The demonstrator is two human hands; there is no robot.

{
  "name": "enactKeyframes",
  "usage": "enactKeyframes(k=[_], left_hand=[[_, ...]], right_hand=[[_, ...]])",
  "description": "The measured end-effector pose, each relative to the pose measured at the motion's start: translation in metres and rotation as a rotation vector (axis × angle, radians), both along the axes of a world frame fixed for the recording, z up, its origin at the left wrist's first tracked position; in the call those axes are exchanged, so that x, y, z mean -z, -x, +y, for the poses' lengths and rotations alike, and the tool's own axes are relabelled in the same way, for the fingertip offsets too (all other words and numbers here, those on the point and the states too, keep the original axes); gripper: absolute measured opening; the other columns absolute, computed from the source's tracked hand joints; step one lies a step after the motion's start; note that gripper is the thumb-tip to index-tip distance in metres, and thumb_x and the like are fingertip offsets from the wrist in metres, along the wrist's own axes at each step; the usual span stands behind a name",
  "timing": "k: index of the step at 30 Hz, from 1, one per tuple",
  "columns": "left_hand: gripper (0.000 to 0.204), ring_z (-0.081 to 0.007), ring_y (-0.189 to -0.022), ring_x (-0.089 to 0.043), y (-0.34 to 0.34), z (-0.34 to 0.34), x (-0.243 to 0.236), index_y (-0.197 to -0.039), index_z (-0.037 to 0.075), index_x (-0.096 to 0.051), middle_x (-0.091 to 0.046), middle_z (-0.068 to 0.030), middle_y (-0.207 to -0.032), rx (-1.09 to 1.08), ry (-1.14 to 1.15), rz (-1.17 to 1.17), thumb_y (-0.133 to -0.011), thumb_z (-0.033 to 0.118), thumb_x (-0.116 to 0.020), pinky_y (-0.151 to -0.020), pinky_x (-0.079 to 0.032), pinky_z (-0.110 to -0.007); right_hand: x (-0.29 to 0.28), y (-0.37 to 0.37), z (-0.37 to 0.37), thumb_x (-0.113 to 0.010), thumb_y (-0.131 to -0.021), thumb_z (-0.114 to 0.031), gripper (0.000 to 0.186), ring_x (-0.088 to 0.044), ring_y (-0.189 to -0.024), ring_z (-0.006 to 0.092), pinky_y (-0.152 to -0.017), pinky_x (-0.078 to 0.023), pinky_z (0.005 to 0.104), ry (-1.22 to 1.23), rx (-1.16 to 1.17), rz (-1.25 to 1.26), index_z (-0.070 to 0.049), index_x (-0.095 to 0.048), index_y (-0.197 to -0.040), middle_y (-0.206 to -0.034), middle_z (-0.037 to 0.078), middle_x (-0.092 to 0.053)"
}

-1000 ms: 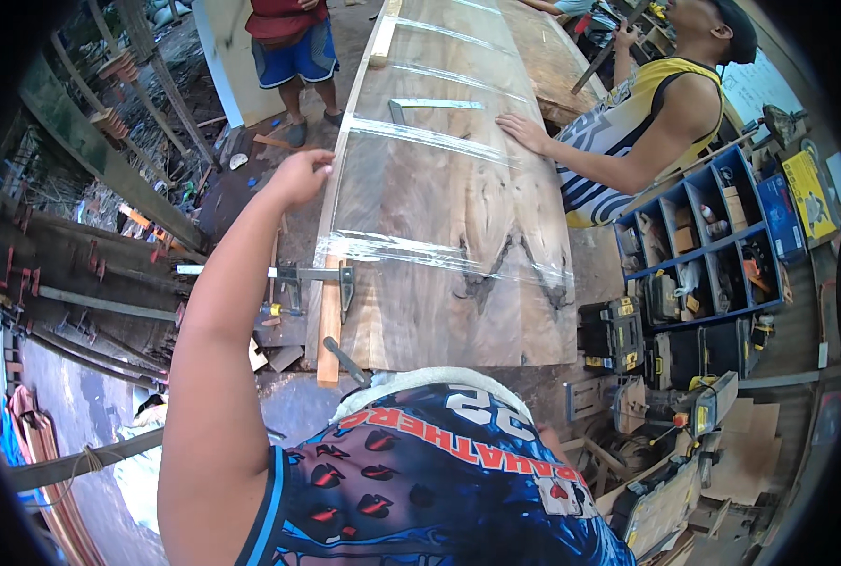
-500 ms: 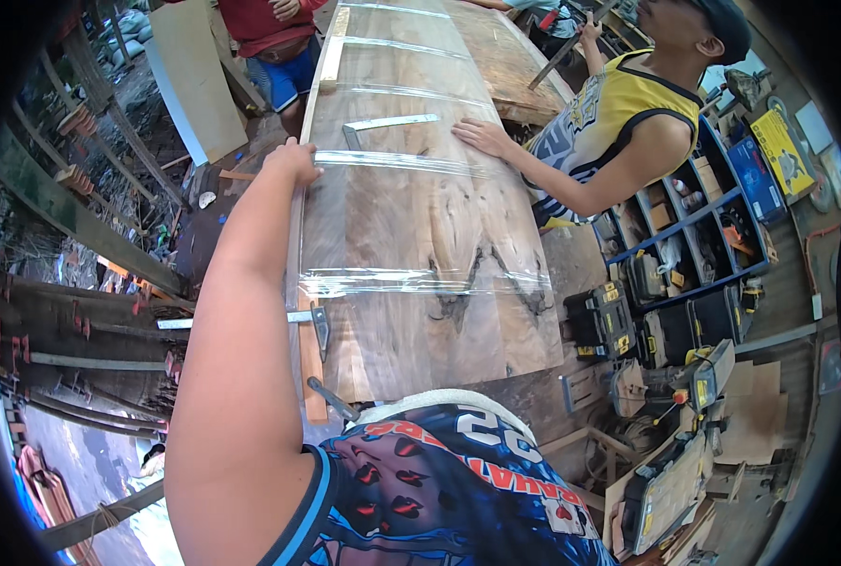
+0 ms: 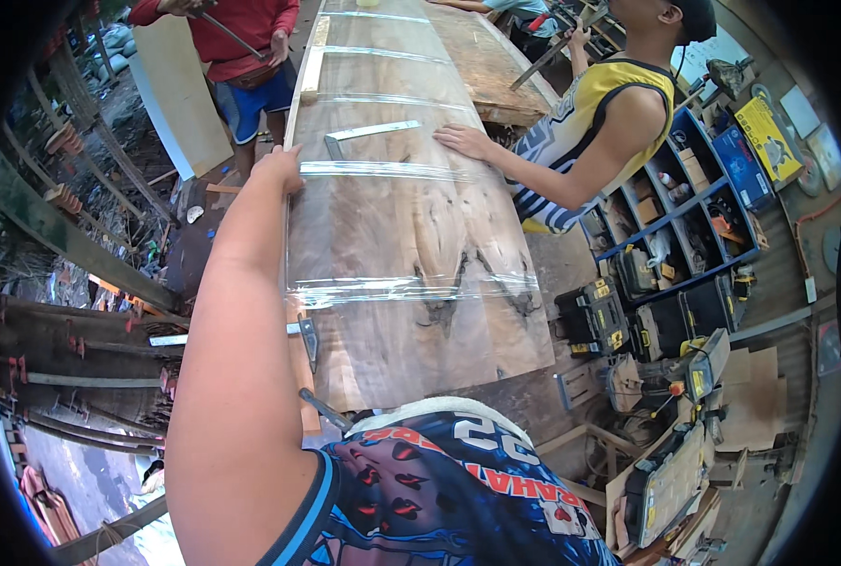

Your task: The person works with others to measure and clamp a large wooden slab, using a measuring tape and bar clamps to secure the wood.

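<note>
Touches with the left hand [image 3: 277,171] the left edge of the wooden panel [image 3: 373,236] stretching ahead; cannot tell if clamped (right hand out of view). Farther across, on the panel, a metal square [image 3: 379,130] and a co-worker's hand [image 3: 463,140].

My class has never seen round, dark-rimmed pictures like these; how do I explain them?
No machine: a person works bare-handed, filmed from their head by a downward fisheye camera that bends straight edges. The left hand is at a wooden panel's left edge; whether it grips is unclear. The right hand is out of view. Clear bands cross the panel, a metal square lies on it, and a clamp sits by its left edge. Another person's hand rests on its right side.
</note>
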State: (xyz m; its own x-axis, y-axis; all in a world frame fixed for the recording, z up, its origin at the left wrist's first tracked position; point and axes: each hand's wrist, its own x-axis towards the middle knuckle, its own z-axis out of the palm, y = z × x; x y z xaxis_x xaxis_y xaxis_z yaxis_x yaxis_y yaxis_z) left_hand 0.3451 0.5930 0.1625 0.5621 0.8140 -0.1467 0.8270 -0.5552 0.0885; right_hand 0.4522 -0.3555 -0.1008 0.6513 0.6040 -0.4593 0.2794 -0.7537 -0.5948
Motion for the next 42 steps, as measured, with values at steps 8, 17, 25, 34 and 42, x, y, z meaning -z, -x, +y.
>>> enactKeyframes(k=[8,17,25,34,42], left_hand=[[0.063,-0.0391,-0.128,-0.058,-0.003,0.007,0.003,-0.138,0.018,-0.056,-0.053,-0.0169,-0.141,0.003,0.035,0.028,-0.082,0.031,-0.084,-0.104,-0.05,-0.048],[0.055,-0.0373,-0.127,-0.06,-0.002,0.007,0.002,-0.132,0.015,-0.059,-0.054,-0.015,-0.139,0.012,-0.019,0.029,-0.084,0.024,-0.083,-0.101,-0.053,-0.048],[0.031,-0.0371,-0.122,-0.064,-0.009,0.007,0.016,-0.128,0.014,-0.061,-0.058,-0.0153,-0.135,0.009,-0.163,0.083,-0.098,0.021,-0.06,-0.097,-0.052,-0.053],[0.036,-0.0379,-0.121,-0.065,-0.007,0.004,0.03,-0.136,0.009,-0.056,-0.055,-0.0185,-0.144,0.01,-0.179,0.062,-0.1,0.016,-0.049,-0.096,-0.051,-0.056],[0.083,-0.0408,-0.139,-0.05,0.015,0.005,0.031,-0.162,0.006,-0.028,-0.033,-0.0307,-0.161,-0.013,0.132,-0.101,-0.093,0.03,-0.067,-0.116,-0.041,-0.04]], right_hand=[[-0.037,-0.016,0.009,-0.07,-0.095,-0.036,0.034,-0.073,-0.093,0.0209,-0.081,-0.054,0.0343,-0.121,-0.09,-0.011,-0.006,-0.076,-0.109,-0.097,0.018,-0.075],[-0.074,0.0,0.031,-0.071,-0.094,-0.027,0.027,-0.069,-0.083,0.0172,-0.076,-0.052,0.0324,0.432,0.318,0.031,-0.002,-0.075,-0.103,-0.086,0.012,-0.074],[-0.076,0.024,0.046,-0.071,-0.094,-0.026,0.026,-0.069,-0.083,0.0171,-0.075,-0.052,0.0319,0.363,0.416,0.027,-0.002,-0.074,-0.103,-0.085,0.012,-0.074],[-0.093,0.03,0.084,-0.071,-0.094,-0.024,0.025,-0.069,-0.083,0.017,-0.075,-0.052,0.0314,0.263,0.49,0.016,-0.001,-0.074,-0.102,-0.084,0.012,-0.073],[-0.124,0.012,0.122,-0.071,-0.094,-0.023,0.024,-0.068,-0.083,0.0169,-0.075,-0.053,0.031,0.187,0.514,-0.009,0.0,-0.074,-0.102,-0.083,0.012,-0.073]])
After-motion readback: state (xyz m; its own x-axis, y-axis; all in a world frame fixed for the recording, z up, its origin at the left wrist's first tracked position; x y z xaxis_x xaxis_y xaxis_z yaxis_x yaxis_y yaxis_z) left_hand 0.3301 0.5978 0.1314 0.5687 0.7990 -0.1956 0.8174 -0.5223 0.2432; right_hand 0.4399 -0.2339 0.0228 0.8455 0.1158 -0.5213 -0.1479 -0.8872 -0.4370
